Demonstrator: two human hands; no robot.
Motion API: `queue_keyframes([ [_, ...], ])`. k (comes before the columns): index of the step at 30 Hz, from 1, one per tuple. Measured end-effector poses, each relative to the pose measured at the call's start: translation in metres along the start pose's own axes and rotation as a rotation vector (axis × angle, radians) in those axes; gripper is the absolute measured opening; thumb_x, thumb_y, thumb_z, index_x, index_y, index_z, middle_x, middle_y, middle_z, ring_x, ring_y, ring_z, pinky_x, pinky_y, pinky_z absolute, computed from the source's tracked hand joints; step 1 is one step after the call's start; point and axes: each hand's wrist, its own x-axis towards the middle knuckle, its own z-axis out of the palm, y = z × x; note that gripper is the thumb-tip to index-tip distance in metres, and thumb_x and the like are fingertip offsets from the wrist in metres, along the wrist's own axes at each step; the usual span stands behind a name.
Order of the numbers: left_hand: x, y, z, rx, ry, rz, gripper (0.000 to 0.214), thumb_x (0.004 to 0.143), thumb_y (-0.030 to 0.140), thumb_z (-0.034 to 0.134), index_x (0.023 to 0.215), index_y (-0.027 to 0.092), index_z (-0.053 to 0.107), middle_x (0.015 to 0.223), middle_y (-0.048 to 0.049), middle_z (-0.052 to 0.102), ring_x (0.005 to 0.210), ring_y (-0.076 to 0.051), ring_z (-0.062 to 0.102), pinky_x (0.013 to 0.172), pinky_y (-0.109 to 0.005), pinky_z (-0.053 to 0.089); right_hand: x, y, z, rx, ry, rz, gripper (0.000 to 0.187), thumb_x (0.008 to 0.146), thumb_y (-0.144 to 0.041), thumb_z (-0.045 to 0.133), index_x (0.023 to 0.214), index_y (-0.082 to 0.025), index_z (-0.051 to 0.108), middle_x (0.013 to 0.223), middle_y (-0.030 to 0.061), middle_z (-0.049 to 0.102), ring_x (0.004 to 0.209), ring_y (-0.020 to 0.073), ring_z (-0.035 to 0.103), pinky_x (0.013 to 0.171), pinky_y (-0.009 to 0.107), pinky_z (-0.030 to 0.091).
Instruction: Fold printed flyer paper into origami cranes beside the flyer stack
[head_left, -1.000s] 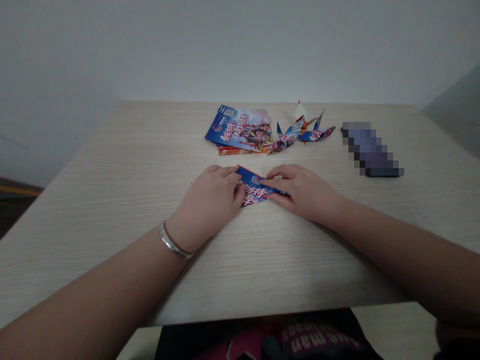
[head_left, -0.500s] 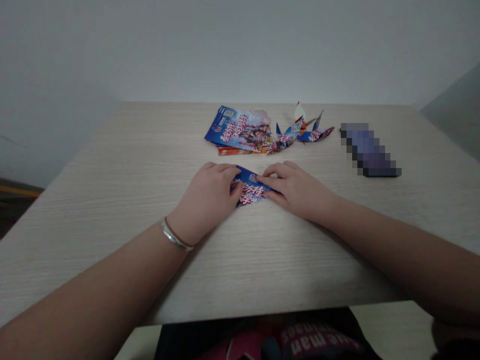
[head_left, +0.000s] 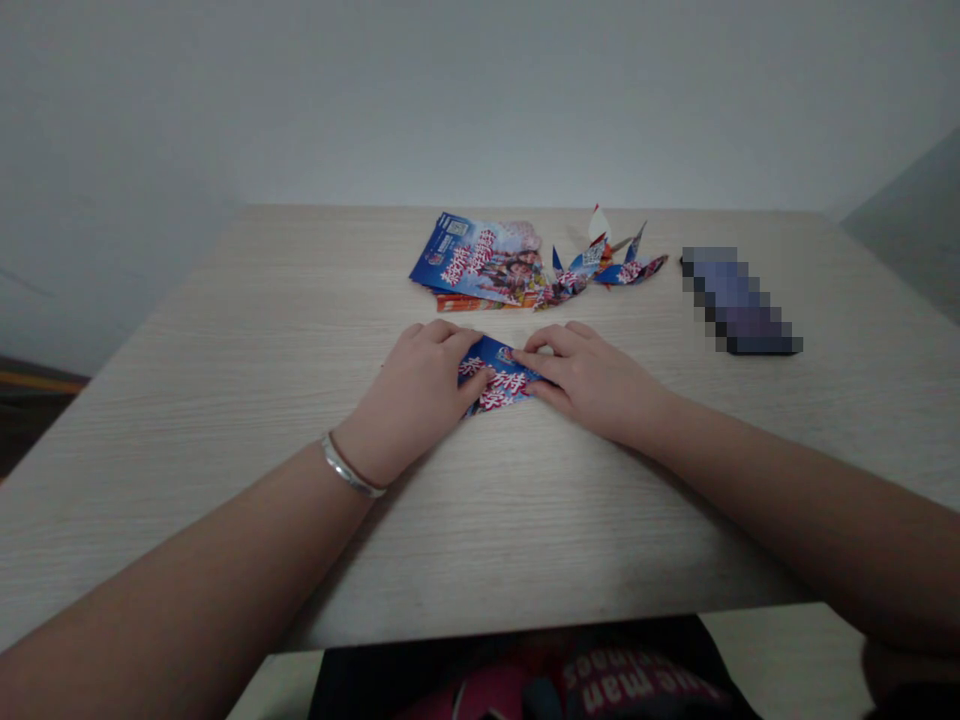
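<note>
A folded printed paper [head_left: 499,377], blue with white-and-red lettering, lies on the table between my hands. My left hand [head_left: 424,385], with a silver bangle at its wrist, has its thumb and fingers closed on the paper's left side. At the right end, my right hand [head_left: 581,372] pinches the paper between thumb and index finger. Part of the paper's left side is hidden under my left fingers. Behind it rests a fanned stack of printed leaflets [head_left: 480,262] of similar design. Beside the stack stand folded paper figures [head_left: 630,270] with pointed tips.
To the right lies a dark phone [head_left: 742,305], blurred by pixelation. The pale wood-grain table [head_left: 300,270] meets a grey wall [head_left: 480,100] at the back. Its front edge is close to my lap, where dark clothing with pink print [head_left: 600,685] shows.
My left thumb and fingers have shifted slightly along the paper, and a little more of its lettering shows. My right hand keeps its place. Nothing else has visibly moved.
</note>
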Motion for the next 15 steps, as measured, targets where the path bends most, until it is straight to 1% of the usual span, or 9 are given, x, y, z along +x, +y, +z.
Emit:
queue_keyframes([
  [3, -0.001, 0.000, 0.002, -0.009, 0.017, 0.020, 0.037, 0.094, 0.030, 0.053, 0.123, 0.013, 0.068, 0.111, -0.0162, 0.068, 0.102, -0.030, 0.062, 0.096, -0.047, 0.051, 0.001, 0.000, 0.000, 0.003, -0.009, 0.008, 0.037, 0.099, -0.030, 0.051, 0.129, -0.016, 0.067, 0.118, 0.0147, 0.066, 0.106, 0.0271, 0.057, 0.099, 0.045, 0.048],
  [5, -0.001, 0.001, 0.003, -0.005, 0.030, 0.056, 0.036, 0.097, 0.029, 0.048, 0.122, 0.015, 0.070, 0.111, -0.0155, 0.068, 0.103, -0.029, 0.061, 0.097, -0.048, 0.050, 0.002, -0.001, 0.000, 0.010, -0.015, 0.020, 0.036, 0.098, -0.030, 0.053, 0.128, -0.016, 0.068, 0.118, 0.0146, 0.066, 0.105, 0.0273, 0.057, 0.099, 0.045, 0.048],
  [7, -0.002, 0.002, 0.003, 0.012, 0.029, 0.085, 0.040, 0.099, 0.037, 0.045, 0.120, 0.014, 0.071, 0.109, -0.0164, 0.068, 0.105, -0.031, 0.060, 0.097, -0.049, 0.049, 0.003, -0.002, 0.000, 0.019, -0.017, 0.026, 0.035, 0.098, -0.030, 0.054, 0.126, -0.015, 0.068, 0.118, 0.0146, 0.066, 0.105, 0.0274, 0.058, 0.098, 0.046, 0.048],
  [10, -0.004, 0.004, 0.004, 0.051, 0.016, 0.091, 0.054, 0.097, 0.052, 0.046, 0.122, 0.010, 0.070, 0.109, -0.0187, 0.065, 0.106, -0.033, 0.058, 0.098, -0.050, 0.048, 0.002, -0.002, -0.002, 0.044, -0.003, 0.041, 0.036, 0.097, -0.031, 0.056, 0.124, -0.013, 0.070, 0.117, 0.0155, 0.067, 0.106, 0.0277, 0.059, 0.099, 0.045, 0.048],
  [13, -0.005, 0.007, 0.004, 0.092, 0.012, 0.081, 0.054, 0.096, 0.052, 0.048, 0.124, 0.010, 0.068, 0.113, -0.0196, 0.063, 0.106, -0.033, 0.057, 0.099, -0.050, 0.047, -0.001, 0.001, -0.008, 0.101, -0.001, 0.089, 0.035, 0.092, -0.034, 0.064, 0.118, -0.012, 0.073, 0.110, 0.0145, 0.069, 0.101, 0.0265, 0.063, 0.094, 0.042, 0.051],
  [15, -0.006, 0.010, 0.004, 0.109, 0.008, 0.078, 0.052, 0.097, 0.049, 0.049, 0.124, 0.009, 0.068, 0.115, -0.0197, 0.063, 0.107, -0.033, 0.056, 0.100, -0.049, 0.047, -0.004, 0.005, -0.013, 0.153, -0.022, 0.124, 0.031, 0.088, -0.034, 0.069, 0.112, -0.014, 0.076, 0.103, 0.0119, 0.071, 0.093, 0.0238, 0.065, 0.087, 0.037, 0.053],
])
